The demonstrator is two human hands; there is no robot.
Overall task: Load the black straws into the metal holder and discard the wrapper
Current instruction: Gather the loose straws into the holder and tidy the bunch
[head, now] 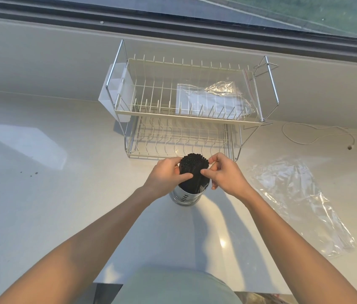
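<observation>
Working left to right, I have my left hand curled around the bundle of black straws, which stands upright in the metal holder near the middle of the counter. My right hand pinches the bundle's right side. Light, stiff and smooth, the straws could fan or slip, so I would hold them mid-length. Right of the holder, the clear wrapper lies loose and flimsy, best pinched at 1 edge.
</observation>
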